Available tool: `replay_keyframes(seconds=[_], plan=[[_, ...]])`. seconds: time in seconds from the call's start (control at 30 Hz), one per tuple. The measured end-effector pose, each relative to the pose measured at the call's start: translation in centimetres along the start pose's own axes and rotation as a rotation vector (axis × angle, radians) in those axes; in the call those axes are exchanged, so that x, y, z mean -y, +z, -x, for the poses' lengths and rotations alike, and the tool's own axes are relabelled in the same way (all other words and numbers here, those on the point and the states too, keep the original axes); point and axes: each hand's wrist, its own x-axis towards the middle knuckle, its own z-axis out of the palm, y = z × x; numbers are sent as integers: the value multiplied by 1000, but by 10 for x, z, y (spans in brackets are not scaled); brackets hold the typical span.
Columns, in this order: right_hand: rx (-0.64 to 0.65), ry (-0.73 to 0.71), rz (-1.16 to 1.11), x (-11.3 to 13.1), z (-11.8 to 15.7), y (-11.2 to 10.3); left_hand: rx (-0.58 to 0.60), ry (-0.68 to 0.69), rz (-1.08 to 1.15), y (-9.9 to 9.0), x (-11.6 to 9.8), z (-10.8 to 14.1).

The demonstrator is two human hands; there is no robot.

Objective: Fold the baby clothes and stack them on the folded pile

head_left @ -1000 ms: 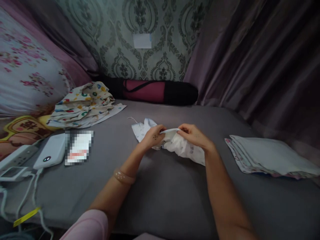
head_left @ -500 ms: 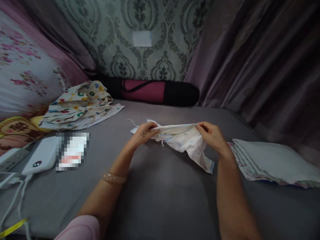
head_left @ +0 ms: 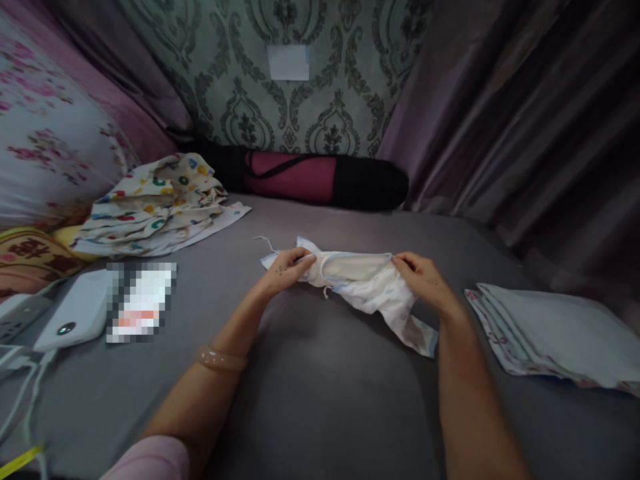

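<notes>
A small white baby top [head_left: 370, 288] with pale blue trim and a faint print is stretched between my two hands, just over the grey sheet. My left hand [head_left: 290, 268] pinches its left part, with a sleeve end and a thin white tie string sticking out beyond the fingers. At the other side, my right hand [head_left: 416, 272] pinches the blue-edged border between thumb and fingers. Between the hands the opening gapes and shows the cream inside. One sleeve hangs down to the right, below my right hand.
Folded cloths [head_left: 555, 337] lie to the right. On the left are a white power bank [head_left: 77, 310], a power strip [head_left: 23, 315] with cables, a blurred-out item [head_left: 143, 303] and a crumpled patterned cloth [head_left: 160, 203]. A black and maroon long bag [head_left: 300, 177] lies along the wall.
The top's upper edge, earlier pulled straight and taut, has loosened and its opening now shows. The hanging sleeve has shifted slightly right and down. Both hands keep their hold.
</notes>
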Motion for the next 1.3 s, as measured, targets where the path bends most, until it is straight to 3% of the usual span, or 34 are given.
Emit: replay_keyframes(seconds=[0.17, 0.3, 0.5, 0.77, 0.93, 1.07, 1.3], plan=[[33, 9, -16, -2, 0, 1, -11, 89, -139, 0, -3, 1], [52, 8, -50, -2, 0, 2, -10, 193, -141, 0, -1, 2], [70, -10, -61, 4, 2, 2, 3, 246, -146, -1, 2, 1], [89, -87, -30, 16, 6, 2, -137, 285, -81, -5, -6, 4], [89, -139, -55, 32, 16, -1, -293, 276, -35, -16, -30, 15], [34, -246, 10, 52, 22, -8, -310, 270, -68, -30, -58, 20], [-111, -402, 151, 109, 21, -44, -236, 394, -271, -70, -143, 26]])
